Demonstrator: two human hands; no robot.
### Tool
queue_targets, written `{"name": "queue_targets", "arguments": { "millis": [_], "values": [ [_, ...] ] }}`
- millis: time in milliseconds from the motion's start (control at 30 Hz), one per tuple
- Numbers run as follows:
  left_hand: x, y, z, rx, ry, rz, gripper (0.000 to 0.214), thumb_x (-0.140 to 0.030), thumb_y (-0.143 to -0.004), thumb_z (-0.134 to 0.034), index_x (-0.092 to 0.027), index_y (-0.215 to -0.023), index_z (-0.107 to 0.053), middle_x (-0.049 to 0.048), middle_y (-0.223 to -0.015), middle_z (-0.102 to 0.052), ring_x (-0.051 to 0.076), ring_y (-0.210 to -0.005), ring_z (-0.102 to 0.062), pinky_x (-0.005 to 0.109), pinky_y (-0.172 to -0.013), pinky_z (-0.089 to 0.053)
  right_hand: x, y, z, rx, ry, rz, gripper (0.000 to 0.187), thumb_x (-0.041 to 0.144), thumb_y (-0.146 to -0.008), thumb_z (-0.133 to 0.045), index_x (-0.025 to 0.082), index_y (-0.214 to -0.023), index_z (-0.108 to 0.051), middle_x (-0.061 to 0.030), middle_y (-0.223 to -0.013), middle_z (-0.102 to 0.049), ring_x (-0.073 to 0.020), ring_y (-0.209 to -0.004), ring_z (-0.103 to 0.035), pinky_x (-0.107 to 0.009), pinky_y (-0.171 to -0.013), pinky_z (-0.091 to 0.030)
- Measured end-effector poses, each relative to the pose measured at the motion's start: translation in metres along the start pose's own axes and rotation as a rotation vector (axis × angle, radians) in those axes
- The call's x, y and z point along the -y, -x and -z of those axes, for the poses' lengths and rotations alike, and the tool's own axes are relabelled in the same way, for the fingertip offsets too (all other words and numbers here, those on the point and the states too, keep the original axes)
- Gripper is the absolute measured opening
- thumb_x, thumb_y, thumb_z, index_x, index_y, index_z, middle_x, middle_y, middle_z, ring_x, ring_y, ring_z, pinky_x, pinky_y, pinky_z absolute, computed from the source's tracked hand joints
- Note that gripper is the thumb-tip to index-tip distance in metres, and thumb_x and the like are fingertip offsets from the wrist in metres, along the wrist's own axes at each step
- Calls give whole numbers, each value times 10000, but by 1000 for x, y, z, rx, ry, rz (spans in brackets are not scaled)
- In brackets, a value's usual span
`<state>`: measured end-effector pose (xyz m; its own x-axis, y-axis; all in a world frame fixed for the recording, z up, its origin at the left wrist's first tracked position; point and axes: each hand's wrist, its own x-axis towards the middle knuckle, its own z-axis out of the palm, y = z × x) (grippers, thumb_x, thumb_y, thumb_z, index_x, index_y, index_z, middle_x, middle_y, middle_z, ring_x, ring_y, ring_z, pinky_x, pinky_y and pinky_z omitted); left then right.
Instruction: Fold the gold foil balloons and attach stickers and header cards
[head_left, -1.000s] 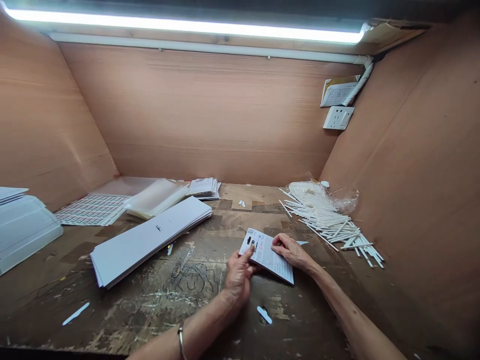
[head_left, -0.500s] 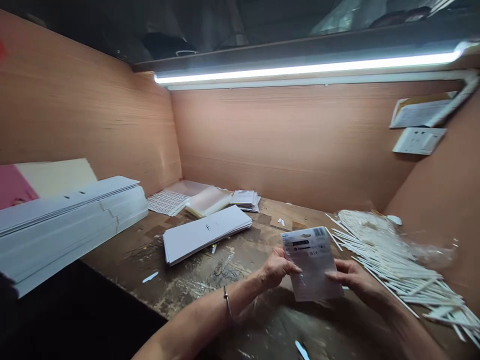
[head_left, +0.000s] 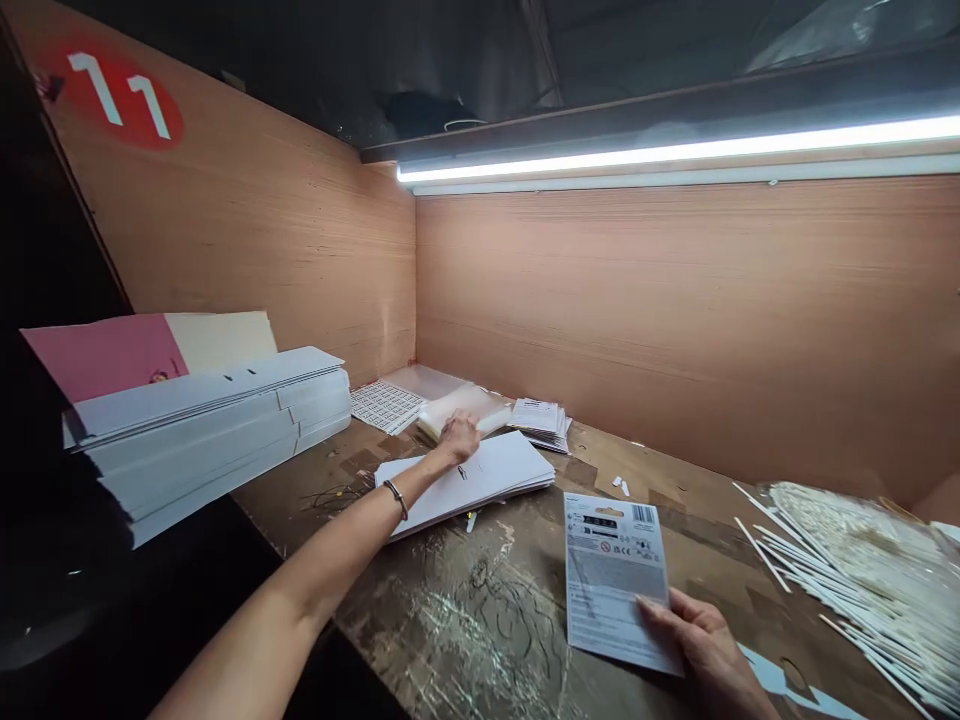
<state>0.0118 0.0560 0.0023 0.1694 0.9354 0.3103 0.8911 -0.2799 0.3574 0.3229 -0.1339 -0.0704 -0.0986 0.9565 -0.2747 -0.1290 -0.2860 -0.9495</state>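
My right hand (head_left: 701, 630) pinches a printed packaging card (head_left: 611, 570) by its lower right edge. The card has a hang hole, a barcode and small print, and it is tilted over the table. My left hand (head_left: 459, 438), with a bracelet on the wrist, is stretched far forward to a stack of clear plastic sleeves (head_left: 487, 408). Its fingers are bent together at the front of that stack, and their tips are hidden. Below the left forearm lies a pile of folded white cards (head_left: 517, 462).
A small stack of printed cards (head_left: 541, 420) and a label sheet (head_left: 386, 405) lie at the back. White boards (head_left: 217, 440) are piled at left. Thin white sticks (head_left: 847, 600) and a clear bag (head_left: 885, 540) spread at right. A white cut-out strip (head_left: 772, 672) lies near my right hand.
My left hand has let go of the packaging card and reached forward left to the plastic sleeves. My right hand keeps the card. The view has turned left.
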Motion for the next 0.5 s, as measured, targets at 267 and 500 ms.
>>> {"name": "queue_targets", "arguments": {
  "millis": [267, 500],
  "values": [
    [49, -16, -18, 78, -146, 100, 248, -249, -831, -438, -90, -839, -628, 153, -936, -612, 227, -933, -544, 331, -855, -368, -4, 1, -1, -3, -30, -40, 369, 426, -615, -683, 180, -890, -695, -60, -832, -689, -248, -751, -632, -326, -701, -496],
    [37, -25, -16, 44, -165, 222, 268, -185, -810, -408, -84, -843, -654, 173, -840, -635, 251, -881, -587, 316, -762, -415, -4, -1, 0, 8, -35, -36, 362, 418, -620, -682, 185, -897, -693, -57, -851, -688, -244, -755, -632, -310, -677, -496]
  ]
}}
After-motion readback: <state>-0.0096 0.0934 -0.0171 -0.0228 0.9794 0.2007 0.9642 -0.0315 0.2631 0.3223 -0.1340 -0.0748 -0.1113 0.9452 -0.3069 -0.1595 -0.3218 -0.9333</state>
